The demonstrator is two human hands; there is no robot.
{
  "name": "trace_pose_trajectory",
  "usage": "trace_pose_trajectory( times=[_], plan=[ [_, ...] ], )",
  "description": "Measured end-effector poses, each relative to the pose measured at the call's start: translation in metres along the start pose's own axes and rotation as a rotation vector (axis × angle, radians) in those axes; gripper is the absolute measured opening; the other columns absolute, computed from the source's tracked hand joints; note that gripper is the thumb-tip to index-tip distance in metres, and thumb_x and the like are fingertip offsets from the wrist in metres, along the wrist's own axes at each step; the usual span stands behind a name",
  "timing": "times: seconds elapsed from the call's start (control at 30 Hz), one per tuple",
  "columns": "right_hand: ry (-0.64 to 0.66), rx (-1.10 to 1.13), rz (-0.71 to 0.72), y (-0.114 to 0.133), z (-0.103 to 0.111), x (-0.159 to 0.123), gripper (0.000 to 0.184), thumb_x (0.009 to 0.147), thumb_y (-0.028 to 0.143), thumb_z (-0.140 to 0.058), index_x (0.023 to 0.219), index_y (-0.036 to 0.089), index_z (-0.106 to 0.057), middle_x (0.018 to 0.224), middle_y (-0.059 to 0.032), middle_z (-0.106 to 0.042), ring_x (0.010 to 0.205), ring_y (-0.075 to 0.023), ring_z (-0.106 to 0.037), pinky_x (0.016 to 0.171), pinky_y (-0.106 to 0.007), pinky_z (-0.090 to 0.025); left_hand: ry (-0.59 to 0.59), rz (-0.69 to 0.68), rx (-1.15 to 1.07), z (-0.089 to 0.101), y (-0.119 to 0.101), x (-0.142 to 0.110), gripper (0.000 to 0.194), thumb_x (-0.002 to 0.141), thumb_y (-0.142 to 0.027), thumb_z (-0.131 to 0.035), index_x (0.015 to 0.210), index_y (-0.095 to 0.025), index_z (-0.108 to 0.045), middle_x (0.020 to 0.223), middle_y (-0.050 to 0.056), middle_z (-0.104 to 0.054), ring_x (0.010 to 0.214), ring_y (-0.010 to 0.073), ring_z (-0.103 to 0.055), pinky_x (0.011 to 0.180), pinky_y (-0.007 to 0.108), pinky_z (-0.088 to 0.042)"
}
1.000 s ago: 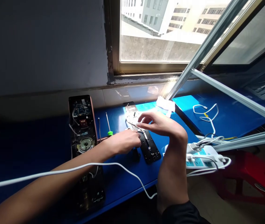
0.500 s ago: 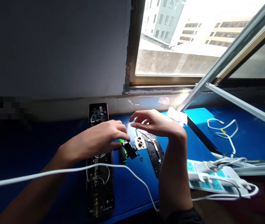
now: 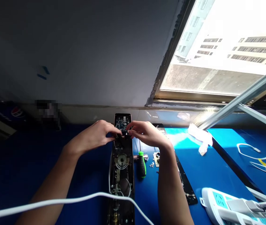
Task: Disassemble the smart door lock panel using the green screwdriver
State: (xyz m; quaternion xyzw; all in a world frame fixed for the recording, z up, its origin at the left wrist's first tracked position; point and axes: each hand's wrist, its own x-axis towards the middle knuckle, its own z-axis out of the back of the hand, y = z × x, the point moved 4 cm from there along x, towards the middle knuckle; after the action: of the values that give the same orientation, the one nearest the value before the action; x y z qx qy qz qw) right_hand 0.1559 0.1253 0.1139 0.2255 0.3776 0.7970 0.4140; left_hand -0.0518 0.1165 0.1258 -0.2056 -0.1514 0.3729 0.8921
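Observation:
A long black device housing (image 3: 133, 175), which looks like an opened door lock, lies lengthwise on the blue table. At its far end is a circuit board (image 3: 122, 122) with thin wires. My left hand (image 3: 101, 134) reaches over the housing from the left, fingers pinched at a dark flat piece (image 3: 120, 141) just below the board. From the other side my right hand (image 3: 144, 131) has thumb and fingertips pressed together at the board's lower edge. What they hold there is too small and dark to make out. A green and black screwdriver (image 3: 142, 165) lies right of the housing.
A white cable (image 3: 76, 200) crosses in front of the housing. Small screws (image 3: 152, 164), a metal cylinder (image 3: 145, 157) and a long black plate (image 3: 186, 184) lie to the right. Further right are a white power strip (image 3: 208, 200), crumpled paper (image 3: 199, 134) and a metal frame bar (image 3: 231, 106).
My left hand has carried the black flat piece from above the screwdriver to the housing's board end. My right hand has come over to the board too. The view has turned left.

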Motion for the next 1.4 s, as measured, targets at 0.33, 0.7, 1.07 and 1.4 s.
trace_pose_trajectory(
  times=[0.33,0.7,1.07,1.4],
  plan=[
    [-0.058,-0.078,-0.005,0.005,-0.020,0.016,0.014,0.081,0.017,-0.079,0.086,0.020,-0.066,0.077,0.0019,-0.075,0.069,-0.0116,-0.068,0.063,-0.023,-0.050,-0.110,-0.010,-0.024,-0.007,0.011,0.005,0.033,0.091,-0.011,-0.065,0.114,-0.028,-0.080,0.104,0.000,-0.080,0.094,0.0185,-0.073,0.086,0.027,-0.052],
    [-0.072,-0.238,-0.102,0.006,-0.016,0.005,0.019,0.088,0.018,-0.065,0.104,0.024,-0.074,0.088,0.0017,-0.077,0.067,-0.0102,-0.067,0.063,-0.024,-0.047,-0.173,0.091,0.075,-0.003,0.024,-0.003,0.022,0.098,-0.034,-0.062,0.110,-0.024,-0.077,0.102,0.005,-0.075,0.091,0.0215,-0.070,0.083,0.032,-0.051],
    [-0.044,-0.327,-0.092,0.016,-0.026,0.010,0.013,0.086,0.013,-0.070,0.090,0.022,-0.080,0.085,0.0010,-0.076,0.070,-0.0090,-0.063,0.062,-0.022,-0.043,-0.049,0.155,0.136,-0.016,0.018,0.003,0.017,0.087,-0.021,-0.056,0.092,-0.024,-0.072,0.095,0.005,-0.072,0.085,0.0226,-0.069,0.076,0.033,-0.048],
    [-0.074,-0.357,-0.134,0.017,-0.034,0.016,0.013,0.079,0.007,-0.071,0.080,0.020,-0.069,0.071,0.0033,-0.067,0.062,-0.0087,-0.053,0.058,-0.023,-0.036,-0.045,0.144,0.091,-0.017,0.024,0.005,0.005,0.085,-0.020,-0.055,0.085,-0.024,-0.058,0.083,0.001,-0.069,0.071,0.0195,-0.063,0.066,0.031,-0.042]
  ],
)
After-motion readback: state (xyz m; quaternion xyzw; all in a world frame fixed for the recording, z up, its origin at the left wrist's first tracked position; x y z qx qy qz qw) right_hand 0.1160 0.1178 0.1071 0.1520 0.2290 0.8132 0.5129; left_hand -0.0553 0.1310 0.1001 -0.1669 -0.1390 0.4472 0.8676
